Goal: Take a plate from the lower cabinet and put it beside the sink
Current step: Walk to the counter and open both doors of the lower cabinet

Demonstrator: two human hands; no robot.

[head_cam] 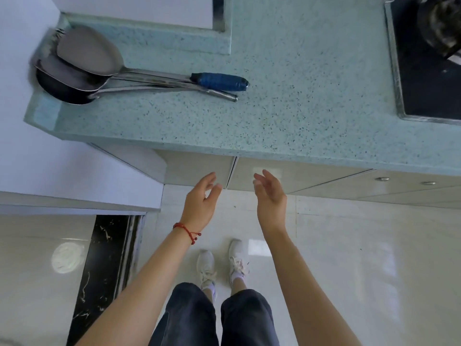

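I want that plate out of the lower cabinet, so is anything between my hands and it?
Yes: the closed cabinet doors under the countertop. Both the left hand and right hand hover open before them; no plate shows.

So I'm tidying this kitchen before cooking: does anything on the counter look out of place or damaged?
Nothing is spilled or broken. The one oddity: three long-handled spatulas lie stacked in the counter's left corner, and one handle is wrapped in blue tape, perhaps a repair. Both hands are empty.

Ladles [82, 68] on countertop [299, 96] left, stove [429, 71] right, cabinet doors [274, 173] below
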